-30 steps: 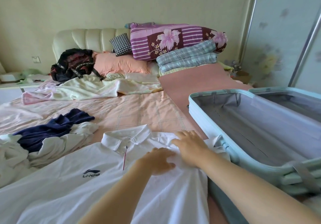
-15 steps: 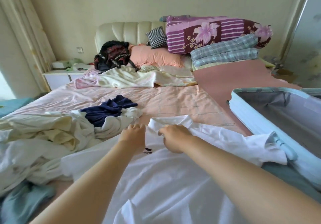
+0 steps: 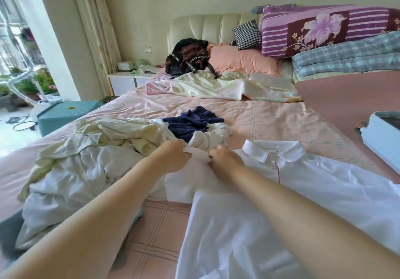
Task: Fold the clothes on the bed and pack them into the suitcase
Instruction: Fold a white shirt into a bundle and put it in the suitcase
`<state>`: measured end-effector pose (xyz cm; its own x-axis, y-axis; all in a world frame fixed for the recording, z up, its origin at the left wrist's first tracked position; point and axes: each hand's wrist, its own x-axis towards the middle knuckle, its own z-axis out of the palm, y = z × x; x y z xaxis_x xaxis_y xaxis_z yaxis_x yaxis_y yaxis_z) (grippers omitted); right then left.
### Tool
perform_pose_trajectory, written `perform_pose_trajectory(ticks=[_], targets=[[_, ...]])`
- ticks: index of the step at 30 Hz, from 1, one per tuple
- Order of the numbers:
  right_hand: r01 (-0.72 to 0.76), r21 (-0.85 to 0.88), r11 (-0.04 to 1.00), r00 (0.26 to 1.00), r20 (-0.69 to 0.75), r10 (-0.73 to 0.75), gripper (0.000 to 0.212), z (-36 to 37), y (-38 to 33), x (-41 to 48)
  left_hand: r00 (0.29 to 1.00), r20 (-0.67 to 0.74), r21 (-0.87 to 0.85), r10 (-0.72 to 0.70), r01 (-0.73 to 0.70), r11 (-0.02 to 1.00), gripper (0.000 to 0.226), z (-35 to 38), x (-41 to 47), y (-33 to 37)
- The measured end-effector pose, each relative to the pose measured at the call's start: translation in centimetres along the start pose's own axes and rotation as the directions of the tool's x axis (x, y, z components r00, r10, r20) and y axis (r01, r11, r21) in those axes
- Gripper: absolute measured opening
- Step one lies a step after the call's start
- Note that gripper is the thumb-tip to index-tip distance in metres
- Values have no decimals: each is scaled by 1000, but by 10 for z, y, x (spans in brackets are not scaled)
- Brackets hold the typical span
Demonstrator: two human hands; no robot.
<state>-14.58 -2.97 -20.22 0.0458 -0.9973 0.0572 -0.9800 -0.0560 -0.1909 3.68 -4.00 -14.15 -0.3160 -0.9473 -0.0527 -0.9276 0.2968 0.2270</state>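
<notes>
We pinch the sleeve (image 3: 184,188) of the white polo shirt (image 3: 324,192) between our left hand (image 3: 173,157) and right hand (image 3: 225,159), probably to straighten it before folding. The thin, soft knit lies collar-up on the bed (image 3: 270,122). The hard-shelled suitcase (image 3: 381,135) sits at the right and a crumpled heap of clothes (image 3: 86,159) at the left.

hands: two are seen, left hand (image 3: 172,156), right hand (image 3: 225,160)
polo shirt (image 3: 324,192): one is counted
navy garment (image 3: 190,122): one is counted
suitcase (image 3: 381,135): one is seen in part
pillow (image 3: 242,61): one
cushion (image 3: 246,34): one
quilts: two are stacked, purple quilt (image 3: 324,29), plaid quilt (image 3: 346,60)
backpack (image 3: 187,56): one
</notes>
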Motion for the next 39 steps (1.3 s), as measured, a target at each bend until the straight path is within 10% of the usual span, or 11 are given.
perform_pose_trajectory(ticks=[4, 9, 12, 15, 20, 25, 30, 36, 39], targets=[[-70, 250, 966, 951, -276, 140, 19, -10, 3, 13, 970, -244, 269, 24, 43, 962, 29, -22, 14, -6], [-114, 243, 963, 993, 62, 102, 91, -10, 7, -8, 941, -337, 487, -3, 177, 855, 53, -4, 12, -10], [-44, 85, 995, 999, 32, 41, 67, -11, 15, -39, 905, -351, 452, 241, -62, 890, 44, 18, -6, 2], [24, 77, 997, 997, -72, -18, 45, -17, 21, -80, 900, -220, 124, 376, -356, 926, 19, 30, -39, 25], [-67, 238, 969, 998, 21, 63, 10, -29, 17, -155, 900, 333, -317, 281, -173, 932, 36, 44, -110, 71], [-140, 315, 939, 973, 221, 71, 20, -30, 4, -214, 839, 458, -187, 294, -232, 954, 58, 48, -164, 74], [-179, 412, 893, 915, 403, -3, 36, -38, -26, -266, 869, 380, -72, 316, -313, 947, 22, 35, -212, 60], [-41, 417, 908, 881, 444, -164, 8, -43, -59, -308, 894, 399, -16, 205, -217, 976, 38, 7, -266, 32], [-4, 432, 902, 871, 445, -209, 11, -40, -76, -325, 762, 648, 287, -12, -230, 930, 51, 2, -294, 24]])
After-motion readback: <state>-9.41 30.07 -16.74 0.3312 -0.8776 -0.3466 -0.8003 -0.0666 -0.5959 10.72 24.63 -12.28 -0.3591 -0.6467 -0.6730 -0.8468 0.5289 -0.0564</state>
